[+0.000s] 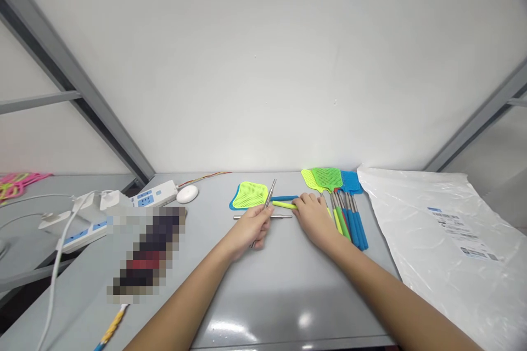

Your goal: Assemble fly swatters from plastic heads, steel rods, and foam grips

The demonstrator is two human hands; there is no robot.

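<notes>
My left hand (pixel 246 231) is closed around a thin metal rod (pixel 270 192), which tilts up and slightly right. Another metal rod (pixel 282 216) lies flat on the table, passing behind my left fingers. My right hand (pixel 315 218) has its fingers on the end of a yellow-green handle tube (pixel 283 205). Just behind that tube lies a blue handle tube (pixel 284 198). A yellow-green fly swatter head (pixel 250 195) rests on top of a blue swatter head (pixel 235 204), left of the rods.
Several fly swatters (pixel 328 178) with green, blue and red parts lie together right of my right hand. A white plastic bag (pixel 411 214) covers the table's right side. On the left are power strips (pixel 158 194), a white oval object (pixel 187 193), cables and a blurred-out item (pixel 150 252).
</notes>
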